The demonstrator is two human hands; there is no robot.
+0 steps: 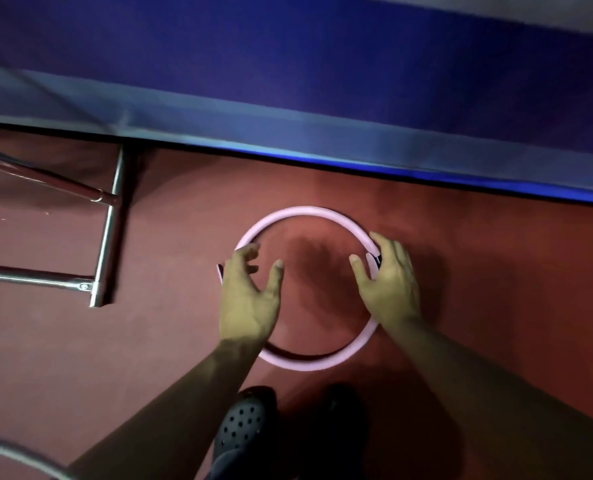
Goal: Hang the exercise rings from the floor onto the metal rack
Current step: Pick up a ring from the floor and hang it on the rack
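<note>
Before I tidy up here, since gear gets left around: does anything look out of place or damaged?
Only the pink exercise ring, which lies flat on the red floor instead of hanging on the metal rack to its left. Both hands, left and right, reach over its sides. It looks whole; nothing spilled.

1 ring (297,213) lies flat on the floor (478,289), in front of the mat (288,81) edge. The left hand (248,299) is over its left side, the right hand (390,282) over its right side. The metal rack (109,216) stands to the left. 2 shoes (241,420) are just behind the ring.
</note>
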